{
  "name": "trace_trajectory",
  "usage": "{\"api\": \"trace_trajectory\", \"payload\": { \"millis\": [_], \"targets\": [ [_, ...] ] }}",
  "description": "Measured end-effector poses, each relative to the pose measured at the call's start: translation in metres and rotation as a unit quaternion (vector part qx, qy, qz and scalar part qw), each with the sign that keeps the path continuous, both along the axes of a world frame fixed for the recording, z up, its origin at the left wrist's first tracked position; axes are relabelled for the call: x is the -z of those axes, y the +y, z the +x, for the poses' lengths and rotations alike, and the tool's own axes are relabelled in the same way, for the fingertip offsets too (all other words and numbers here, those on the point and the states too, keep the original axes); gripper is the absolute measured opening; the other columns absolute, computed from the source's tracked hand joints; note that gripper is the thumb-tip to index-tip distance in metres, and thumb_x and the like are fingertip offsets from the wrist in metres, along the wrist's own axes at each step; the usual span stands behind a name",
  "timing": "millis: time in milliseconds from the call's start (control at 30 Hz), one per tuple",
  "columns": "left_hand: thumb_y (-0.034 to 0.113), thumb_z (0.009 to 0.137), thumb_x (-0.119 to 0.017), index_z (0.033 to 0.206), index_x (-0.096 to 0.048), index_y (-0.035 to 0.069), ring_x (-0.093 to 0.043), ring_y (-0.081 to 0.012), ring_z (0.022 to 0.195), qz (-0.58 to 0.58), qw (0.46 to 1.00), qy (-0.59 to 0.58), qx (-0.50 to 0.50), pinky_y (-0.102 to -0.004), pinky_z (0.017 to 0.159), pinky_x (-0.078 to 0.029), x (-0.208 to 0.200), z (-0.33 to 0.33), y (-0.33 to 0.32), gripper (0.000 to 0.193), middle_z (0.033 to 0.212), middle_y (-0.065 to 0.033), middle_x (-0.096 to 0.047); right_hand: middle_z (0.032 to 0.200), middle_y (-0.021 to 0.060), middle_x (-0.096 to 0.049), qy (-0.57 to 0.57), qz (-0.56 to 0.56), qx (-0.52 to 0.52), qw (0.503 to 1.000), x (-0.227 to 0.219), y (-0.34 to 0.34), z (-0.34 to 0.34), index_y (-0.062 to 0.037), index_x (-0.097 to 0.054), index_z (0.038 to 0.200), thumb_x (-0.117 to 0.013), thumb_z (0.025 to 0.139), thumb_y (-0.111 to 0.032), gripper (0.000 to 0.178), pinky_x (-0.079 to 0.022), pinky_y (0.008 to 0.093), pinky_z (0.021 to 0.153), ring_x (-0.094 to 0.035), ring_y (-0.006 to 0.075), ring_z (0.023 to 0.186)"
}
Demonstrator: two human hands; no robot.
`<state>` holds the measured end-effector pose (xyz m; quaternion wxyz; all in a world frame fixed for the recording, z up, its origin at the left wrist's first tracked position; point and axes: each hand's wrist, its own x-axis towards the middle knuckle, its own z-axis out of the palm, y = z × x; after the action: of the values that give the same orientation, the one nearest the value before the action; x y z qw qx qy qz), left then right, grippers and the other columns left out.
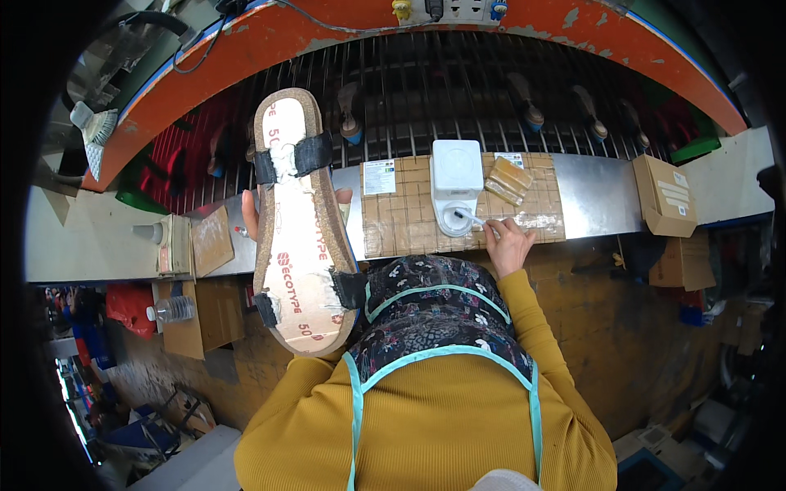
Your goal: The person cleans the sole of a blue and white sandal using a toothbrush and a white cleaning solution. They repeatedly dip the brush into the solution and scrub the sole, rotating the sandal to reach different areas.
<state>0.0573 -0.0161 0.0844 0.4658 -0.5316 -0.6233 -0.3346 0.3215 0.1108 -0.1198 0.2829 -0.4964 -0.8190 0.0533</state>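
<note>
A sandal bottom (pixel 301 245), cork-edged with a pale insole board, red print and black straps folded over it, is raised at the left. My left hand (pixel 250 215) is wrapped round it from behind; only fingertips show at both sides. My right hand (pixel 509 244) pinches the light handle of a brush (pixel 470 217). The brush's dark tip dips into the small round cup at the front of a white glue dispenser (pixel 456 168). That dispenser stands on a taped cardboard sheet (pixel 401 221). Right of it lies a yellowish wrapped block (pixel 508 180).
Behind the bench, a conveyor of metal rods (pixel 409 90) carries several shoes under an orange frame (pixel 565 24). A cardboard box (pixel 665 196) sits at the right. On the left are a cardboard piece (pixel 212 240), a plastic bottle (pixel 172 309) and a hanging brush (pixel 100 127).
</note>
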Motion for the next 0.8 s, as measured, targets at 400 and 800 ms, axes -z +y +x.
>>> {"api": "trace_trajectory", "payload": {
  "millis": [400, 800],
  "targets": [
    [0.035, 0.096, -0.056, 0.135, -0.04, 0.014, -0.06, -0.0266, 0.111, 0.082, 0.969, -0.177, 0.155, -0.0506, 0.1, -0.049, 0.032, 0.004, -0.003, 0.047, 0.126, -0.0116, -0.053, 0.074, 0.0068, -0.064, -0.059, -0.042, -0.036, 0.997, 0.005, 0.008, -0.002, -0.0141, -0.072, 0.08, -0.07, 0.082, -0.024, 0.011, -0.033, 0.0482, 0.084, -0.061, 0.0272, 0.067],
    [0.023, 0.09, -0.068, 0.142, -0.027, 0.013, -0.042, -0.039, 0.133, 0.088, 0.875, -0.309, 0.362, -0.0422, 0.1, -0.053, 0.055, 0.017, 0.018, 0.067, 0.153, -0.0269, -0.017, 0.072, 0.0062, -0.068, 0.238, -0.431, 0.001, 0.87, -0.001, 0.012, 0.032, -0.0117, -0.074, 0.087, -0.075, 0.082, -0.03, 0.019, -0.042, 0.0326, 0.076, -0.063, 0.02, 0.061]
  ]
}}
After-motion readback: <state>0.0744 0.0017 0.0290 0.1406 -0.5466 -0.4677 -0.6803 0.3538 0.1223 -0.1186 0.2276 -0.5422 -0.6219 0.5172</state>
